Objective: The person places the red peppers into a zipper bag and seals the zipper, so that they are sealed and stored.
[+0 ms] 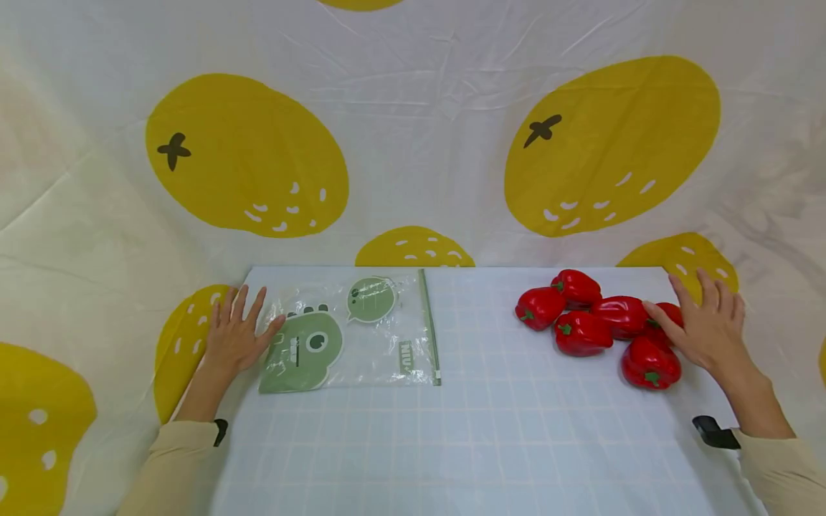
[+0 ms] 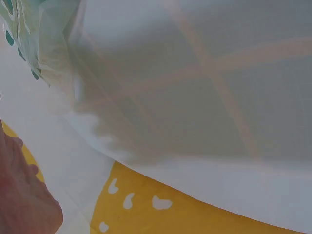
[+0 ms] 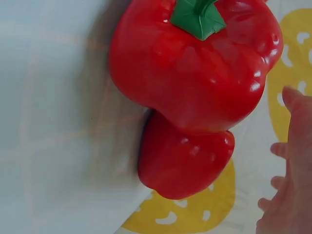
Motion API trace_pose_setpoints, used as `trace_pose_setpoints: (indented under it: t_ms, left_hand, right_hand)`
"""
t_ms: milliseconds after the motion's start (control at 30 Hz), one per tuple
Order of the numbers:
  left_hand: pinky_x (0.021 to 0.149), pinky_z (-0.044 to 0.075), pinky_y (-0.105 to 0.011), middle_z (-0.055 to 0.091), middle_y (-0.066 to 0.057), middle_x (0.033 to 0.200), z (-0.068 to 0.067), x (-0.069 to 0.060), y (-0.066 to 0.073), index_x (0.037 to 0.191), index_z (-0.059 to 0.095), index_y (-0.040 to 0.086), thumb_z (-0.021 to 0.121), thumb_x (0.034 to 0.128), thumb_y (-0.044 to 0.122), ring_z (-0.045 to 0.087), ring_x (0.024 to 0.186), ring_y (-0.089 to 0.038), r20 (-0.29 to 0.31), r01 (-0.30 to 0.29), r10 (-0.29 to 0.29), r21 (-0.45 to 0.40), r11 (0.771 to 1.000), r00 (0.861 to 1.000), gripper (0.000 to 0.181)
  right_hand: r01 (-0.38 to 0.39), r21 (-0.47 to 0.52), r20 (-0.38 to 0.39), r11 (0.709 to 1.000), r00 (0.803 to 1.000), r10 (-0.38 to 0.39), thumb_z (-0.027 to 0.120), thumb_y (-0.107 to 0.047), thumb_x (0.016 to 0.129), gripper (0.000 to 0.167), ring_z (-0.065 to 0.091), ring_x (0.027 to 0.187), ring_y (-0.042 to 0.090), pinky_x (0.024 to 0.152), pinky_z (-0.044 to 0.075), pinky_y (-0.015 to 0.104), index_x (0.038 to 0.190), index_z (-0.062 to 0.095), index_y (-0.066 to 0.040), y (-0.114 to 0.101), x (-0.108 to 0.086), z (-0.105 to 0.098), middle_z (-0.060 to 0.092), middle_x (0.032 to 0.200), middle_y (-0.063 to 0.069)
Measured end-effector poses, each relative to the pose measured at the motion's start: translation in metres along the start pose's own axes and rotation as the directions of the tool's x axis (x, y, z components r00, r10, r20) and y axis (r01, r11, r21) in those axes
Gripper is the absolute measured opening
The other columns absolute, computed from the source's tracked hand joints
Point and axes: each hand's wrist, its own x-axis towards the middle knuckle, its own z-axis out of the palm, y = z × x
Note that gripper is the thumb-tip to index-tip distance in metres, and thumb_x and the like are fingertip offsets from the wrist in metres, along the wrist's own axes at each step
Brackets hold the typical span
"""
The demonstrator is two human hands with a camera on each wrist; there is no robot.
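Observation:
My left hand (image 1: 234, 340) is spread at the left edge of the table, its thumb by the corner of a clear zip bag (image 1: 381, 358) with green dinosaur print. In the left wrist view, part of that hand (image 2: 24, 195) shows at lower left and the bag (image 2: 46, 34) at upper left. On the right, my right hand (image 1: 708, 326) has its fingers extended beside a cluster of red bell peppers (image 1: 583, 334). Its thumb overlaps a pepper partly hidden behind it. A large bell pepper (image 3: 190, 73) with a green stem fills the right wrist view, near the hand (image 3: 295, 170).
The table (image 1: 413, 451) has a pale checked cover. Behind and around it hangs a white cloth (image 1: 426, 143) with big yellow fruit prints. A green zip strip (image 1: 429, 330) with a slider runs down the bag's right side.

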Motion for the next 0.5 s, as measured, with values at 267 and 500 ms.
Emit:
trace_pose_setpoints:
  t_ms: [267,500]
  left_hand:
    - [0.114,0.022,-0.071,0.029,-0.039,0.151,-0.002,-0.003,0.008,0.153,0.034,-0.005,0.046,0.1054,0.045,0.027,0.137,-0.058,-0.105,0.014,-0.016,-0.026,1.000,0.994,0.070]
    - [0.110,0.032,-0.068,0.041,-0.041,0.139,-0.004,-0.005,0.016,0.145,0.042,-0.012,0.052,0.1043,0.035,0.039,0.124,-0.057,-0.153,0.033,-0.039,-0.039,0.999,0.987,0.063]
  right_hand:
    - [0.030,0.075,-0.134,0.997,0.991,-0.020,0.061,-0.033,0.101,0.073,0.012,0.146,0.057,0.117,0.004,0.074,0.156,0.029,0.002,-0.012,-0.001,-0.001,0.015,0.159,0.035]
    - [0.091,0.114,-0.256,0.989,0.965,-0.060,0.066,-0.004,0.093,0.057,0.029,0.140,0.055,0.115,0.017,0.075,0.144,0.045,0.007,-0.024,-0.004,-0.001,0.035,0.149,0.036]
